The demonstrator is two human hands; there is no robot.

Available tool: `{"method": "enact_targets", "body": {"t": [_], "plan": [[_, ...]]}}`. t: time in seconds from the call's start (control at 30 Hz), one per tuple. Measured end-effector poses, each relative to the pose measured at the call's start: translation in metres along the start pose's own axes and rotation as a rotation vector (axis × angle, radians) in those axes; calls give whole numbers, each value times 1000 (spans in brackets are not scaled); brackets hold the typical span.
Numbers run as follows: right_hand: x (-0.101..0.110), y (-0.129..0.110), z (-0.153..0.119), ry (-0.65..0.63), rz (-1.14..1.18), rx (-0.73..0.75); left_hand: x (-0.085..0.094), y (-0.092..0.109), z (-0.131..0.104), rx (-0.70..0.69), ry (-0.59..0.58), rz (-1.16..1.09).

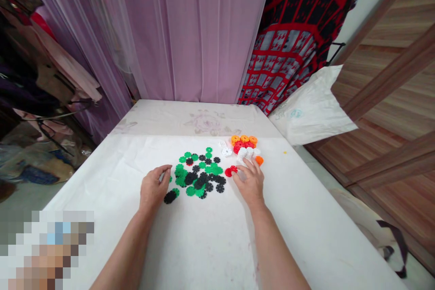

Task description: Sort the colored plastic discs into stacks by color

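Observation:
A loose pile of green discs [181, 175] and black discs [191, 178] with notched edges lies mid-table. My left hand [155, 186] is at the pile's left side, thumb and fingertips close together; whether something small is between them cannot be made out. To the pile's right, my right hand [250, 182] has its fingers apart, its thumb by two red discs [231, 171] and its fingertips at the white discs [249, 152]. Behind these are rows of red discs [243, 147] and orange discs [244, 139]. One orange disc [259, 160] sits beside my right fingers.
The table [200, 244] has a white cover. A white bag [312, 108] stands off its right back edge. Purple curtains [193, 31] hang behind. Clothes [61, 54] hang at the left, and a wooden cabinet [401, 99] is at the right.

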State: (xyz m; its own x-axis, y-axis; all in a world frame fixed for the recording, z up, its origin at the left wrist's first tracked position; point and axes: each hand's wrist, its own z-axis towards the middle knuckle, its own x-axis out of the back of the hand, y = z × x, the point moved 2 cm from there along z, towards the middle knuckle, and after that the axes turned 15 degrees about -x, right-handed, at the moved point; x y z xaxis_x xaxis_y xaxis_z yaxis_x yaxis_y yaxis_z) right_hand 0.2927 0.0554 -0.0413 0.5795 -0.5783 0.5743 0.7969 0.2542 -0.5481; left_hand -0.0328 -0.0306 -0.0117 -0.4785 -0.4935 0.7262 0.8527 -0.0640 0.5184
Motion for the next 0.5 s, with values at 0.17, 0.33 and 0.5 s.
{"method": "enact_targets", "body": {"t": [0.17, 0.33, 0.5], "plan": [[-2, -11, -5, -78, -25, -11, -1, -1, 0, -8, -21, 9], [-2, -7, -5, -113, -52, -1, -2, -2, -1, -9, -9, 21], [-4, -6, -6, -128, -79, 4, -1, -1, 0, -11, -22, 12]]}}
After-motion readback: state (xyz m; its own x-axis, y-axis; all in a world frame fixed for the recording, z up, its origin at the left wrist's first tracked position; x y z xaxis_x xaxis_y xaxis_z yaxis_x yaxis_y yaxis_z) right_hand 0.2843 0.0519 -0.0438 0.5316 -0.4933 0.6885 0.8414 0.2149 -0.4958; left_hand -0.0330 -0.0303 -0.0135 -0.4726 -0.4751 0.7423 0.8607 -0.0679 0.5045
